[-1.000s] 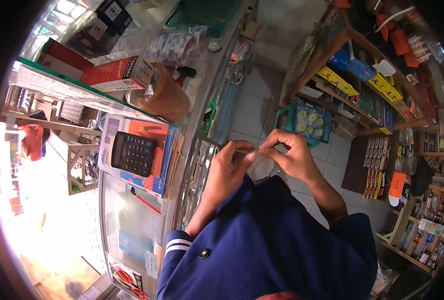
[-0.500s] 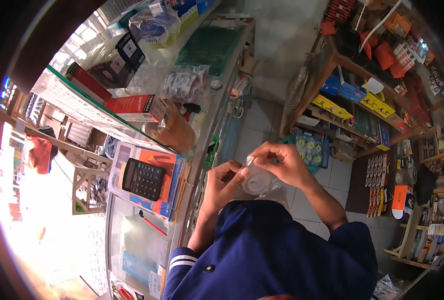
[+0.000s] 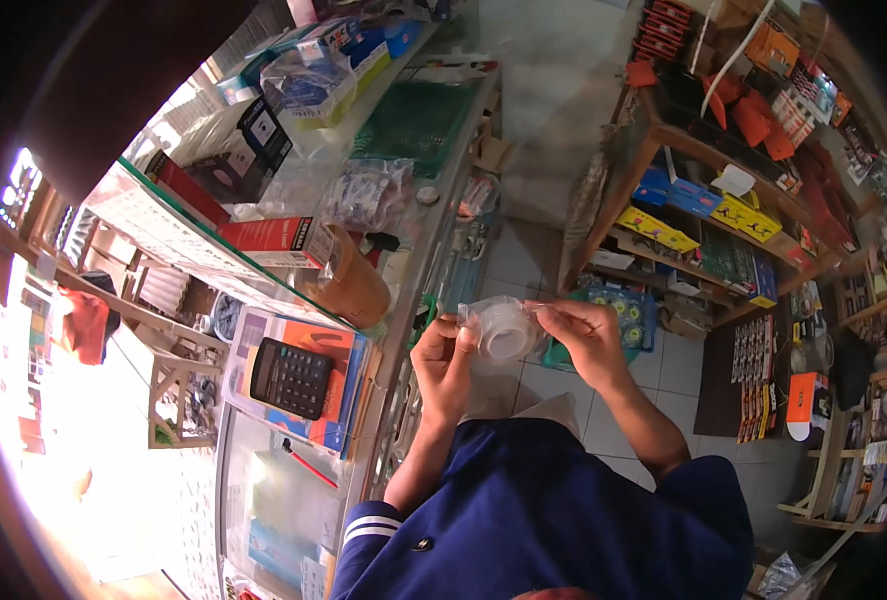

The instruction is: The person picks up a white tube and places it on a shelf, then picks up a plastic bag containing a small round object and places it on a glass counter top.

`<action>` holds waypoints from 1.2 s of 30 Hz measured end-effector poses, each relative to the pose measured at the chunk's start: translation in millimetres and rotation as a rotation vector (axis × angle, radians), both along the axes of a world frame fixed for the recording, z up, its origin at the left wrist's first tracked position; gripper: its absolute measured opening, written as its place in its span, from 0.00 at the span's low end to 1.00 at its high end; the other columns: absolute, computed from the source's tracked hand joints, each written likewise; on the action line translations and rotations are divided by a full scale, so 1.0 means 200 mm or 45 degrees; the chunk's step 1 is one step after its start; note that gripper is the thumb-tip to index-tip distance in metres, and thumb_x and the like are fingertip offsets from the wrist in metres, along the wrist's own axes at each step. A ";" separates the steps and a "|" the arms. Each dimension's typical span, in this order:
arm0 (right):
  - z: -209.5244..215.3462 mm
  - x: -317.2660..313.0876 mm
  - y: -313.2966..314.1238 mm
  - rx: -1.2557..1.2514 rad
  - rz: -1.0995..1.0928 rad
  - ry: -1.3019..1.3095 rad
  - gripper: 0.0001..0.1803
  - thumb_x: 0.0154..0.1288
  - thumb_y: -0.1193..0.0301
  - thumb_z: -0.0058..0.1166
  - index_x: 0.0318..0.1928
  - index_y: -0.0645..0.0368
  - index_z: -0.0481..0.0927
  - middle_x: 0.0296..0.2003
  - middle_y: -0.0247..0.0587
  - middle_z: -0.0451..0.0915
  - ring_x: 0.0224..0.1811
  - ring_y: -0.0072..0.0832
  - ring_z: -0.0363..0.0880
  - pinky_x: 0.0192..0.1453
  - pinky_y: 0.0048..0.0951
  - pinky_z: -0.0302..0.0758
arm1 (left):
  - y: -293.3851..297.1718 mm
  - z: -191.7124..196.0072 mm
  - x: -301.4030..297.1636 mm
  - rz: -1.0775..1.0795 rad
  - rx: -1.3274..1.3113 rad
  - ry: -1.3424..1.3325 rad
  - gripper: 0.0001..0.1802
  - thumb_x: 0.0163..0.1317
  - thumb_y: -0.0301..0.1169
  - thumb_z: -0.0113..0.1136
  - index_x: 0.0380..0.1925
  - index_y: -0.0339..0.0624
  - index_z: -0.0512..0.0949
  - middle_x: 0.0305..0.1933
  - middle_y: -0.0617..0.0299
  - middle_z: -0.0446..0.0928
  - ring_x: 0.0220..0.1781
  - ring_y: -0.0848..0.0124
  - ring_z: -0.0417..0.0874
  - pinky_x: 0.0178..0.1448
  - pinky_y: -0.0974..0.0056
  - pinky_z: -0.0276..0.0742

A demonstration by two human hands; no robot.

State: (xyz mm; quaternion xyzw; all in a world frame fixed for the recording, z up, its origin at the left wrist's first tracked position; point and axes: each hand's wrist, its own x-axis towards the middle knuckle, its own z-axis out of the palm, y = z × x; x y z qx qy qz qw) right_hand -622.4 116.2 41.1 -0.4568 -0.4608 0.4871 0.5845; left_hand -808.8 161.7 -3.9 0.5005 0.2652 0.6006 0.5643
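Observation:
Between my hands is a clear plastic bag (image 3: 482,314) with a whitish ring-shaped roll (image 3: 507,345) inside it; it looks like a roll of tape, but I cannot be sure. My left hand (image 3: 444,368) is closed on the bag's left upper edge, thumb against the fingers. At the other side, my right hand (image 3: 591,342) pinches the bag's right upper corner. The plastic is spread between the two grips, above my lap.
On my left runs a glass counter (image 3: 389,365) with a black calculator (image 3: 291,377) on folders, a brown cylindrical container (image 3: 349,285) and a red box (image 3: 274,240). A wooden shelf (image 3: 644,160) with yellow boxes stands ahead right. A blue crate (image 3: 634,315) sits on the tiled floor.
My hands have moved apart, from close together at the top of the bag to its two sides. The bag is now spread and raised a little, with the roll showing more plainly.

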 end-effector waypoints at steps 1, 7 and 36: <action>0.00 0.00 0.00 0.058 -0.031 -0.016 0.11 0.70 0.77 0.54 0.46 0.72 0.82 0.46 0.48 0.84 0.49 0.26 0.82 0.56 0.26 0.77 | 0.00 0.00 0.01 -0.018 -0.002 -0.017 0.10 0.68 0.27 0.59 0.28 0.38 0.72 0.34 0.66 0.75 0.35 0.81 0.71 0.42 0.74 0.66; 0.07 0.05 -0.03 0.404 -0.239 -0.300 0.08 0.66 0.81 0.55 0.43 0.70 0.83 0.44 0.51 0.85 0.47 0.32 0.84 0.52 0.29 0.80 | 0.03 0.04 0.07 -0.257 0.044 -0.180 0.08 0.70 0.31 0.57 0.36 0.39 0.73 0.44 0.55 0.80 0.47 0.71 0.78 0.52 0.66 0.73; -0.12 0.04 -0.03 0.034 0.249 -0.205 0.18 0.60 0.71 0.68 0.48 0.67 0.79 0.41 0.34 0.79 0.45 0.20 0.77 0.52 0.23 0.74 | -0.06 0.04 -0.07 -0.547 -0.304 0.197 0.27 0.60 0.30 0.70 0.53 0.34 0.67 0.46 0.57 0.78 0.48 0.74 0.79 0.51 0.68 0.77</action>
